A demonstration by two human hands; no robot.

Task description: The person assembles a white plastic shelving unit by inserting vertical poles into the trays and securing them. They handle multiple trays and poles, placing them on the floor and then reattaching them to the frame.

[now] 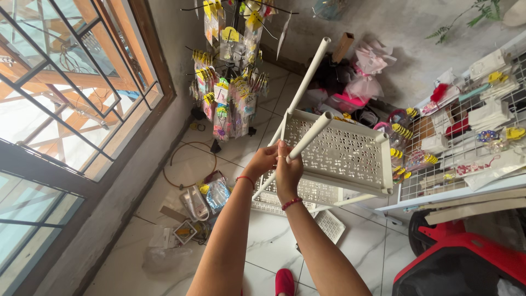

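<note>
A person stands over a white plastic rack (334, 151) w/ both arms stretched out front, gripping one of its white tube legs (309, 137) near the lower end. The left hand (262, 160) is curled shut on the tube from the window side; the right hand (287, 171) is wrapped tight round the same tube just beside it, red bracelet at the wrist, fingers touching the left's. Both hold at the tube's near end, prob. because that gives the most leverage on a long pole that sits in the corner of the perforated shelf tray (350, 164). The tube's long axis runs diagonally, from the hands up and to the right, its open end pointing toward the wall; a second tube (307, 77) lies roughly parallel, longer, reaching further up. The rack is tipped, held above the tiled floor (263, 241), approx. centre of the room, with a lower tray under it. Left of it stands a display stand (230, 82) hung w/ packets; right, a wire grid shelf (466, 131) of small goods and a red bin (466, 263).
</note>
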